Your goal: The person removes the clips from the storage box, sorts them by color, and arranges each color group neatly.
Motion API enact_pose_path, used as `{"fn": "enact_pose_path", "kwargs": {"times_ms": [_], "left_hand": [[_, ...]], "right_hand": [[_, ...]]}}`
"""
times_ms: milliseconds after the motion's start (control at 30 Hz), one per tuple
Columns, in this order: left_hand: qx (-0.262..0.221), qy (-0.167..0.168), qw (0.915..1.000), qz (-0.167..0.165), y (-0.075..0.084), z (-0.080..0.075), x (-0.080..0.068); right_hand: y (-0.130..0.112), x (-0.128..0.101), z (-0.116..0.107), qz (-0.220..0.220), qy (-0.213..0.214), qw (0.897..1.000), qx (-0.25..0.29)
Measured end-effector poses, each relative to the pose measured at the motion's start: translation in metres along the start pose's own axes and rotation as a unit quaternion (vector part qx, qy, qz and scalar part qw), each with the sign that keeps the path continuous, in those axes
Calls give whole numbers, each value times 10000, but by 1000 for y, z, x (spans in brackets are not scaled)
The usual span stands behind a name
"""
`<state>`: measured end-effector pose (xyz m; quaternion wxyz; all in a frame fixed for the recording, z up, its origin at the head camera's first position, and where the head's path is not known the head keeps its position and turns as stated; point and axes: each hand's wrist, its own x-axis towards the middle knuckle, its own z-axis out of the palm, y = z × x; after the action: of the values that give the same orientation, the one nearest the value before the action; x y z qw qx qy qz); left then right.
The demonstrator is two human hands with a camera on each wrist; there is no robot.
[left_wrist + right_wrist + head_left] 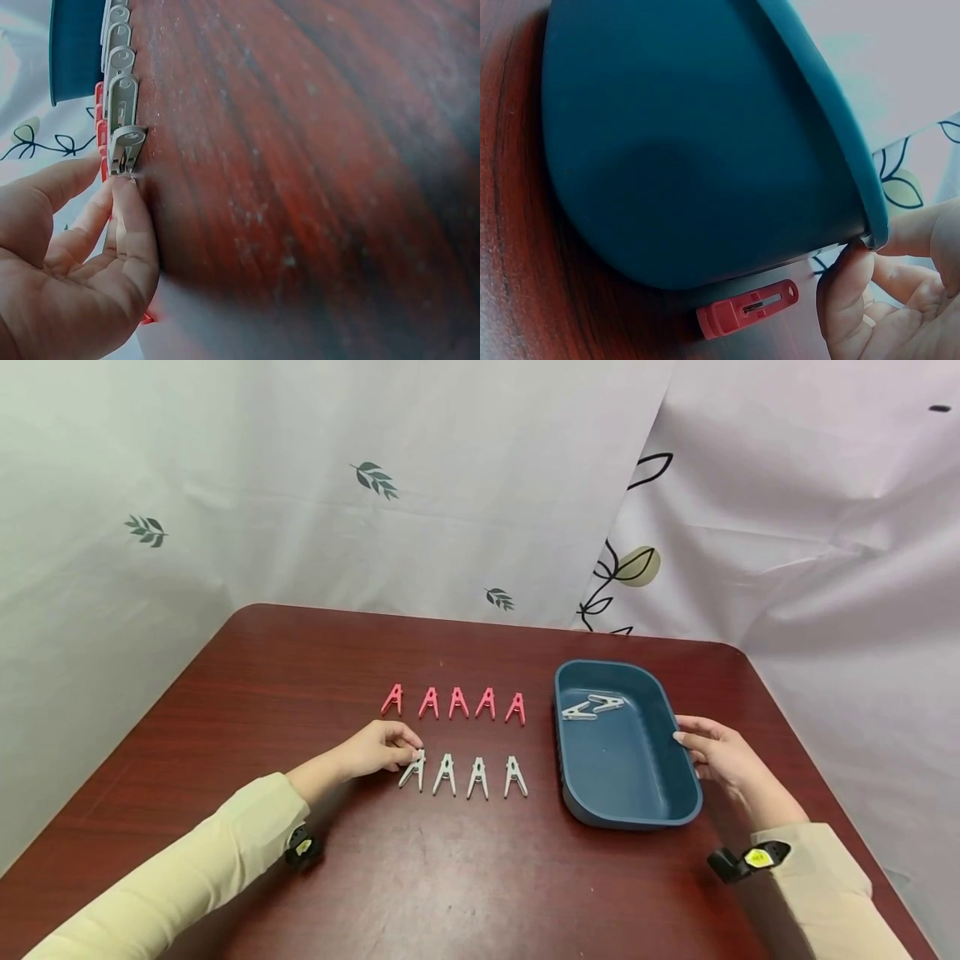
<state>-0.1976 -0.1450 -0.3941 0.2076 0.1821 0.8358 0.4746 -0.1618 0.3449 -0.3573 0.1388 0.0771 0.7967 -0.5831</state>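
a dark red table (450, 877) fills the lower half of the head view, with pale printed curtains behind it. at the centre of the frame the left hand (375, 749) has its thumb and fingers curled together, pinching the leftmost white clothespin (413, 770) of a row of four white clothespins (463, 775); in the left wrist view the fingertips (126, 196) close on the tip of that pin (124, 148) at the upper left of the frame, the other pins lined up beyond it. just above that row in the head view lies a row of five pink clothespins (453, 702). to the right of centre sits a blue tray (678, 752) holding two white pins (592, 707) in its upper part. the right hand (716, 750) rests at the tray's right rim, fingers loosely bent and slightly apart, touching the edge; in the right wrist view a fingertip (847, 285) meets the rim (855, 180) at lower right.
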Motion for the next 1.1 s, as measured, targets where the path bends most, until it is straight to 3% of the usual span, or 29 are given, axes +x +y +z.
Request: {"fn": "enact_pose_path", "kwargs": {"times_ms": [233, 433, 633, 767, 1100], "left_hand": [[89, 224, 9997, -9, 4, 0, -1], [810, 1000, 9917, 50, 17, 1, 3], [1122, 1607, 9791, 550, 38, 7, 22], [1024, 1666, 9771, 840, 56, 15, 41], [1020, 1408, 9753, 1366, 91, 44, 83]], "right_hand": [[2, 0, -1, -29, -25, 9998, 178], [2, 1, 1, -72, -28, 9995, 304], [4, -1, 0, -76, 73, 9998, 168], [4, -1, -1, -131, 63, 9997, 204], [7, -1, 1, -209, 58, 9985, 506]]}}
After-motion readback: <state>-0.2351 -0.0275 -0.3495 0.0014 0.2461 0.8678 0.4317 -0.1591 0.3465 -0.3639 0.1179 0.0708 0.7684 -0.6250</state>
